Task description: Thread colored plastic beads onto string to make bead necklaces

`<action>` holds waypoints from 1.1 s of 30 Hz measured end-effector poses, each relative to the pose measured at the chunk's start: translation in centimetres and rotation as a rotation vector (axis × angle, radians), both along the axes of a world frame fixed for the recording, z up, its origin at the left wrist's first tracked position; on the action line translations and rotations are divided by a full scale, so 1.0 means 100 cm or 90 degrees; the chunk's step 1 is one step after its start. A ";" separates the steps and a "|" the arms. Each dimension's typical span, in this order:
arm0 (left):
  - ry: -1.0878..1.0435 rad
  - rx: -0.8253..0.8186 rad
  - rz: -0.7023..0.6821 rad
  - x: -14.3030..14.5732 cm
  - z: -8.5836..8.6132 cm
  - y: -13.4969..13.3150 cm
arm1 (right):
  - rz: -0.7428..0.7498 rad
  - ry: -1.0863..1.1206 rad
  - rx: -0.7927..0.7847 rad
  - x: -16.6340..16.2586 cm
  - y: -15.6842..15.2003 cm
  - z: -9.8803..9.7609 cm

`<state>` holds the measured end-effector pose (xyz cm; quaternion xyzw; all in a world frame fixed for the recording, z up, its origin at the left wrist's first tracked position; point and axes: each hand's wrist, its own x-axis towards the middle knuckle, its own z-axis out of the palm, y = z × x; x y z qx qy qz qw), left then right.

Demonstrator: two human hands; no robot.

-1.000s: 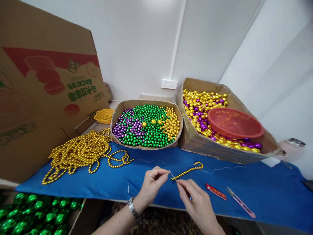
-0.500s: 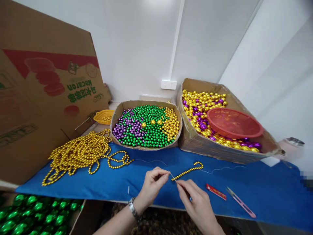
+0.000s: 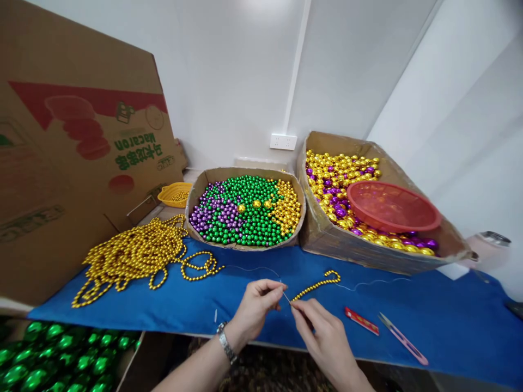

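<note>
My left hand, with a metal watch at the wrist, is closed in a pinch at the end of a thin thread. That thread trails from a loose loop of gold beads. Opposite it, my right hand pinches a thin, needle-like piece, whose far tip reaches my left fingertips. Just behind my fingers a short strand of gold beads lies on the blue cloth, its own thread running off to the right.
Gold bead strands are heaped at left by a large carton. Behind stand a box of small beads and a bigger box bearing a red basket. At right lie a red packet and pink thread snips.
The visible piece between my fingertips has become shorter as my right fingers moved slightly left, closer to my left hand. The beads and boxes stay where they were.
</note>
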<state>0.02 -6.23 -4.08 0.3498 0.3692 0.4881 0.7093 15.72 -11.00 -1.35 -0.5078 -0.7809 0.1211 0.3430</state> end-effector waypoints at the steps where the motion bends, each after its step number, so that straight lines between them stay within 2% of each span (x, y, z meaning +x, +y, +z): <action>1: -0.007 -0.004 -0.003 0.000 0.001 0.001 | 0.001 -0.004 -0.002 0.000 0.000 0.000; 6: -0.015 0.012 -0.016 0.000 0.008 0.003 | 0.017 0.003 -0.024 -0.001 0.003 -0.001; 10: 0.002 -0.016 -0.010 0.002 0.013 0.007 | 0.044 0.078 -0.145 -0.002 0.007 0.004; 13: 0.002 -0.021 0.007 0.004 0.016 0.012 | 0.044 0.202 -0.280 -0.001 0.008 0.003; 16: 0.021 0.003 0.022 0.004 0.017 0.016 | 0.052 0.391 -0.409 -0.001 0.009 0.000; 19: 0.057 0.049 0.030 0.004 0.015 0.019 | 0.079 0.549 -0.466 -0.004 0.010 -0.003; 21: 0.069 0.075 0.034 0.005 0.013 0.019 | 0.087 0.617 -0.454 -0.007 0.012 -0.005; 23: 0.064 0.079 0.030 0.007 0.011 0.018 | 0.079 0.645 -0.399 -0.012 0.015 -0.007; 28: -0.004 0.044 -0.004 0.014 0.008 0.015 | -0.036 0.440 -0.144 -0.021 0.028 -0.014; 30: 0.004 0.060 0.000 0.015 0.008 0.017 | -0.067 0.403 -0.100 -0.018 0.033 -0.012; 33: 0.107 0.133 0.042 0.016 0.010 0.028 | -0.092 0.403 -0.084 -0.004 0.044 0.002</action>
